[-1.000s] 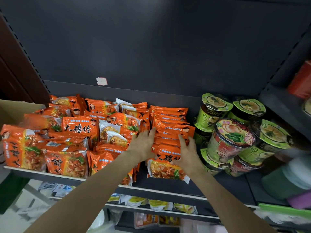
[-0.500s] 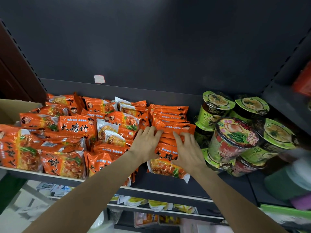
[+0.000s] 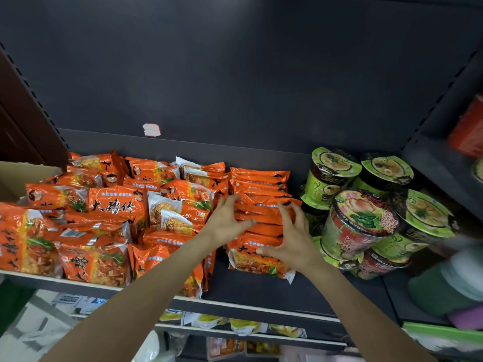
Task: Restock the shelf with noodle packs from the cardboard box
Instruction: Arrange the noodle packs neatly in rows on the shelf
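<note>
Both hands up at the shelf (image 3: pixel 261 291), over a neat row of orange noodle packs (image 3: pixel 261 202) standing on edge between a loose heap of the same packs (image 3: pixel 109 212) and a stack of cup noodles (image 3: pixel 363 220). Left hand (image 3: pixel 226 222) spread and relaxed, fingers lying on the left side of the row, gripping nothing. Right hand (image 3: pixel 292 240) likewise released, fingers splayed across the row's right side, thumb resting on the front pack (image 3: pixel 257 262). Cardboard box (image 3: pixel 23 176) only a flap at the left edge, behind the heap.

Likely trouble from here:

- Front pack leaning outward, with bare shelf ahead of it. Once hands lift, could slide flat and let the row fan forward like dominoes.
- Slick film wrappers; uneven pressure from one side probably enough to skew the row into the heap.
- Cup noodles stacked tilted, just beside the right hand. A nudge from wrist or forearm might topple them off the shelf.
- Some heap packs already overhang the front lip at the left arm; a brush on withdrawal could drop them.
</note>
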A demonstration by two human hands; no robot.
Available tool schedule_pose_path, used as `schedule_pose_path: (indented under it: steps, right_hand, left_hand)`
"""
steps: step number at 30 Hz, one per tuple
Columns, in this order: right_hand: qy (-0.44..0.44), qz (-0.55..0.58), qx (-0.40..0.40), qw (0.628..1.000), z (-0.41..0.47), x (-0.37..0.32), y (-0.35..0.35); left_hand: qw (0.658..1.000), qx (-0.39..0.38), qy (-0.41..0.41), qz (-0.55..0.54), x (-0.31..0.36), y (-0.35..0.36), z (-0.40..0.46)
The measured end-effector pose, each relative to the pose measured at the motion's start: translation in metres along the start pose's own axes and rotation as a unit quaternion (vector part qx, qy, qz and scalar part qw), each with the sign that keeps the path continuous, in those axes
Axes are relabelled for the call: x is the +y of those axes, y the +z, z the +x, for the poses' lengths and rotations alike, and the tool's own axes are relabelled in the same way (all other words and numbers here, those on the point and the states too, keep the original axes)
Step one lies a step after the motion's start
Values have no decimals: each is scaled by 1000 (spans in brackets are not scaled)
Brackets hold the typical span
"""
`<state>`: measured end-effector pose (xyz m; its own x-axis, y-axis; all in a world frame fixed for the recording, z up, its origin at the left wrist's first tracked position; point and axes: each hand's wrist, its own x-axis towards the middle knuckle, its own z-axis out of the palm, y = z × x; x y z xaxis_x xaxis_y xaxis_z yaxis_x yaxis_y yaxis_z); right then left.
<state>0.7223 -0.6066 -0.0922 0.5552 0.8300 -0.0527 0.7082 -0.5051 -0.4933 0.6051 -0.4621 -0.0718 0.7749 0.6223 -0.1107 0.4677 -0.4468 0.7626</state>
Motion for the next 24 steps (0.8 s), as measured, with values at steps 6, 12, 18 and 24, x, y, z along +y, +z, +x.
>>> schedule_pose_path:
  steps: [6, 12, 18, 24]
  right_hand:
    - [96, 147, 44, 983, 25, -6, -15]
    - [86, 126, 11, 988, 45, -21, -9]
    - [93, 117, 25, 988, 50, -11, -19]
    - [88, 66, 31, 993, 74, -11, -22]
  left_hand:
    - [985, 18, -78, -154, 5, -10, 34]
    - [984, -48, -101, -138, 7, -5, 49]
    - [992, 36, -108, -51, 3, -22, 65]
    - [986, 22, -117, -114, 9, -23, 78]
